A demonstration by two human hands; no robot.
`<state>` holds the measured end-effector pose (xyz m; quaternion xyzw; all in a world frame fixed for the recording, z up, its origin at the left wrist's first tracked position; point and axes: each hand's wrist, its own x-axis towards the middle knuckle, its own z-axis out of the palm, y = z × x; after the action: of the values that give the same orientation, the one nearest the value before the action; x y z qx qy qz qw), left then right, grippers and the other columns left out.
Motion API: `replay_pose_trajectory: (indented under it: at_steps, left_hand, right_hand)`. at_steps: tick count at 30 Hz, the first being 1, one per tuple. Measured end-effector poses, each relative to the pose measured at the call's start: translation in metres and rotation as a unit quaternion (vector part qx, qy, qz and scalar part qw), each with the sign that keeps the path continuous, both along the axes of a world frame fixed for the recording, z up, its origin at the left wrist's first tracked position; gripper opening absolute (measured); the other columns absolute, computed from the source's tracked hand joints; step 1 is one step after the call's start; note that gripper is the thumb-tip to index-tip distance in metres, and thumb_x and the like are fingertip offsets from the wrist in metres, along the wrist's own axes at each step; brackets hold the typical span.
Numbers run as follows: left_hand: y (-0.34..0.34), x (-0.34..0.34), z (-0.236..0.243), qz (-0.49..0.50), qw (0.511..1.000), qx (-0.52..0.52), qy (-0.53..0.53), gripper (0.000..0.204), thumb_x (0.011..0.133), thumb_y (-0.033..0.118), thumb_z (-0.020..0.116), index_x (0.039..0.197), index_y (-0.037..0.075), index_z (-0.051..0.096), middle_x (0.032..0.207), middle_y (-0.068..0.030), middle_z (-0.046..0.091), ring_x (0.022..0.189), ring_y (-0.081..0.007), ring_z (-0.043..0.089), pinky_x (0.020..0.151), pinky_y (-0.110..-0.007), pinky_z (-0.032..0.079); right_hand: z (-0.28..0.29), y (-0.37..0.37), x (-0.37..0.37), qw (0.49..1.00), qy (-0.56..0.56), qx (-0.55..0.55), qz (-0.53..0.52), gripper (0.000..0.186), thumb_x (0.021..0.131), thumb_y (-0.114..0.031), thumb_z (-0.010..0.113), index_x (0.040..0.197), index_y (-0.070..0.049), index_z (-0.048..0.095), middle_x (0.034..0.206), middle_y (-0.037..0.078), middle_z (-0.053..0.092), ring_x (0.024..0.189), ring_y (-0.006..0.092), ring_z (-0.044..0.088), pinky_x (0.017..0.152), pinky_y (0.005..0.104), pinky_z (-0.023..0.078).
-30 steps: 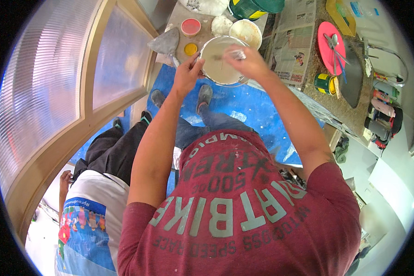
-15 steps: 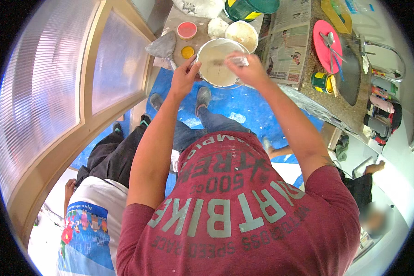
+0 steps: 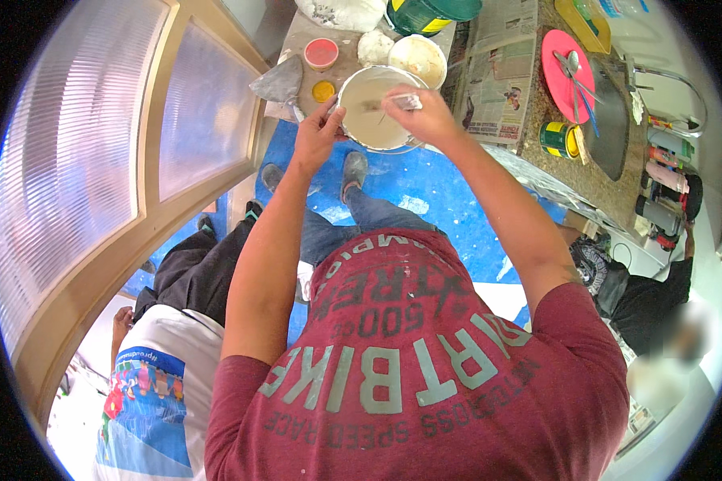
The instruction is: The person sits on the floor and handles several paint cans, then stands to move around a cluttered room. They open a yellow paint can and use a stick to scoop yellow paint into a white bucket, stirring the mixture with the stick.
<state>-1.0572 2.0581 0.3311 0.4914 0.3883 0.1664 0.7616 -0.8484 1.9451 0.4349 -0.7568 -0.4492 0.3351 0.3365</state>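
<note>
My left hand (image 3: 321, 128) grips the left rim of a white bucket (image 3: 361, 132) of pale, creamy mixture. My right hand (image 3: 417, 119) is closed on a whitish tool handle (image 3: 407, 102) over the bucket; its lower end is partly in the mixture. Around the bucket are a cream tub (image 3: 417, 60), a white lump (image 3: 374, 48), a red-filled tub (image 3: 321, 54), a small yellow round container or lid (image 3: 323, 90), a grey pointed piece (image 3: 279, 80), a white sack (image 3: 337, 11) and a green bucket (image 3: 429, 14).
At right, a granite counter (image 3: 561, 176) holds newspaper (image 3: 493, 96), a pink plate (image 3: 557, 64) with cutlery, a green can (image 3: 555, 138) and a sink (image 3: 614, 152). People stand left (image 3: 148, 377) and right (image 3: 642, 305). A paneled partition (image 3: 80, 160) flanks the blue floor (image 3: 409, 184).
My right hand keeps shifting slightly inside the bucket's rim, most recently leftward, with the tool held. A dark-clothed person has come into view at the lower right.
</note>
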Motion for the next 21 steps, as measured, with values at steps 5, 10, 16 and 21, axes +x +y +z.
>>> replay_pose_trajectory:
  at_steps: [5,10,16,21]
  left_hand:
    - [-0.001,-0.001,-0.007,0.004,1.000,0.009,-0.009,0.057,0.104,0.031,0.067,0.150,0.000,0.052,0.090,-0.0054,0.067,0.079,-0.0109,0.065,0.070,-0.031,0.062]
    - [-0.001,0.001,-0.002,-0.003,1.000,0.015,-0.008,0.056,0.104,0.030,0.066,0.149,0.000,0.053,0.091,-0.0060,0.068,0.081,-0.0116,0.067,0.070,-0.031,0.062]
    - [-0.008,0.000,-0.004,-0.002,1.000,0.017,-0.003,0.054,0.105,0.029,0.065,0.149,0.001,0.053,0.092,-0.0065,0.069,0.080,-0.0120,0.067,0.072,-0.032,0.063]
    - [-0.006,0.000,-0.009,-0.005,1.000,0.023,0.004,0.054,0.105,0.029,0.065,0.149,0.000,0.053,0.095,-0.0067,0.069,0.080,-0.0123,0.068,0.073,-0.031,0.063]
  right_hand:
    - [-0.005,0.002,-0.001,0.994,-0.103,-0.010,0.024,0.029,0.092,-0.032,0.072,0.103,-0.006,0.075,0.090,0.020,0.075,0.083,0.0326,0.075,0.076,0.0428,0.057]
    - [-0.021,0.004,-0.007,0.994,-0.065,0.066,0.065,0.032,0.093,-0.032,0.073,0.109,-0.004,0.075,0.099,0.017,0.076,0.088,0.0284,0.075,0.080,0.0397,0.058]
    - [-0.013,0.010,0.000,1.000,0.011,-0.003,0.002,0.030,0.091,-0.035,0.075,0.105,-0.008,0.075,0.093,0.021,0.075,0.090,0.0360,0.074,0.082,0.0433,0.057]
    - [-0.009,0.004,0.005,0.994,-0.051,-0.076,0.064,0.032,0.095,-0.030,0.074,0.114,-0.005,0.074,0.101,0.013,0.076,0.089,0.0210,0.072,0.082,0.0331,0.057]
